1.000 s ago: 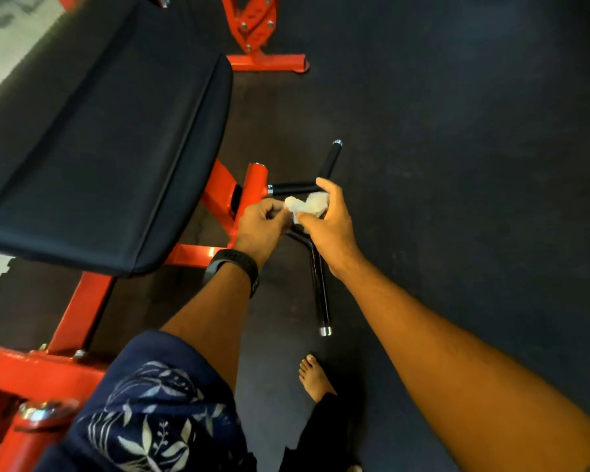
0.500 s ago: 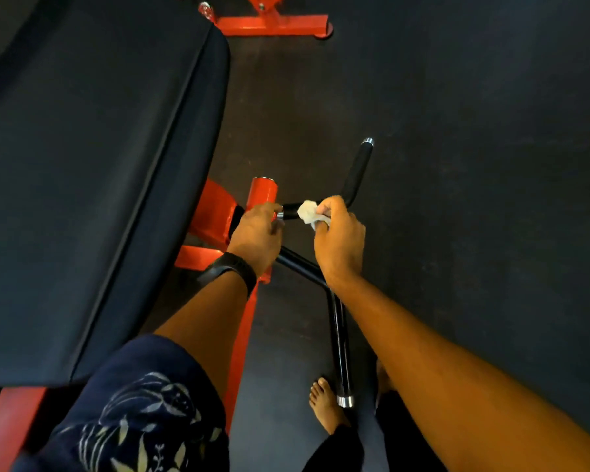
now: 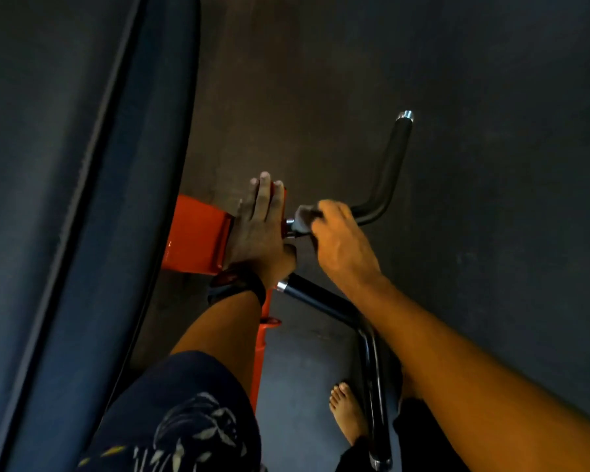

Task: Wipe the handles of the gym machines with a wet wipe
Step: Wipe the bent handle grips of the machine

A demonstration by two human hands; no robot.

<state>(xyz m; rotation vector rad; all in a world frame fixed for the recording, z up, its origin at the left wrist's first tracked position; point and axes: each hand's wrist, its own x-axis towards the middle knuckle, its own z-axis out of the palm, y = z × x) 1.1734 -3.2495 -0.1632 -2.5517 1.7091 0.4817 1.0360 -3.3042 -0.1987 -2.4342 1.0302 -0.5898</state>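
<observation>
A black bent handle [image 3: 390,165] with a chrome end cap sticks out from the orange machine frame [image 3: 195,233]. My right hand [image 3: 338,243] grips a crumpled white wet wipe [image 3: 302,218] wrapped round the inner end of that handle, close to the frame. My left hand [image 3: 258,226] lies flat on top of the orange post with its fingers straight. A second black handle [image 3: 324,303] runs below my right wrist and bends down toward my feet.
The large black padded seat [image 3: 65,233] fills the left side. Dark rubber floor [image 3: 491,131] spreads to the right and beyond the handles. My bare foot [image 3: 346,410] stands beside the lower handle's near end.
My left hand has opened from a curled grip to lie flat on the orange post. The camera has moved closer, and my right hand keeps the wipe on the handle's inner end.
</observation>
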